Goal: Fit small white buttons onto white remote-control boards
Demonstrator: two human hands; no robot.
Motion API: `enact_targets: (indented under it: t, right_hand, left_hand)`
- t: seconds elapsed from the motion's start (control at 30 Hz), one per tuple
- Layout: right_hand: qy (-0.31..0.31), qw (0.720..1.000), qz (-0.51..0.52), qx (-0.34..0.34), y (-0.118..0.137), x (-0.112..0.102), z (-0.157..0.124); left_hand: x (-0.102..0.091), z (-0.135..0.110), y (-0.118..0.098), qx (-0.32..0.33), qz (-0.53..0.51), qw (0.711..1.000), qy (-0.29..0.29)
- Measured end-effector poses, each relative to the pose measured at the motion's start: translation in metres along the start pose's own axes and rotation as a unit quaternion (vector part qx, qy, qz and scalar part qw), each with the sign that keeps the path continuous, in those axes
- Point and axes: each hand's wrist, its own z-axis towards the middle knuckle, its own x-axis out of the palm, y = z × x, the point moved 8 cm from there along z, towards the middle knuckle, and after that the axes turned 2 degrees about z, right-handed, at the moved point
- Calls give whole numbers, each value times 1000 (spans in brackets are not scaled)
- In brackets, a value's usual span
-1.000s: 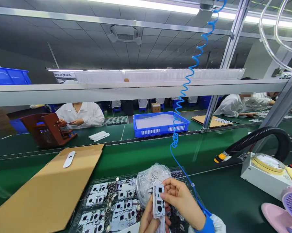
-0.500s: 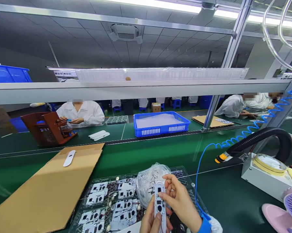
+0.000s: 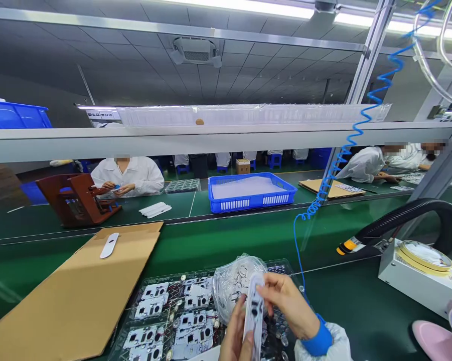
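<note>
The left hand point(image 3: 233, 341) and right hand point(image 3: 289, 303) hold a slim white plastic casing point(image 3: 255, 313) tilted above a clear tray point(image 3: 286, 265); both grips clamp it steadily along its edges, leaving its face uncovered. White circuit boards point(image 3: 150, 308) lie in the tray beside a clear bag of white pieces point(image 3: 239, 286). Beyond lie a cardboard sheet point(image 3: 60, 296) and a blue basket point(image 3: 252, 193).

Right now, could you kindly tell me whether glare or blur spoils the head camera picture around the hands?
In the head view, the ceiling lights burn out to white; in that view the green bench shows pale streaks of glare; and there the white elongated part between the left hand and right hand looks slightly soft.
</note>
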Motion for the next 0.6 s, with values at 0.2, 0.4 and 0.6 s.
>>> enact_targets:
  t: [0.2, 0.4, 0.6]
  right_hand:
    - [-268, 955, 91, -84, 12, -121, 74]
    - [-282, 957, 65, -12, -27, -151, 113]
    - [-183, 981, -32, -55, 3, -106, 86]
  left_hand:
    - [-34, 5, -29, 98, 132, 976, -141]
    - [-44, 4, -21, 114, 203, 958, -168]
    - [-34, -5, -37, 82, 223, 959, -155]
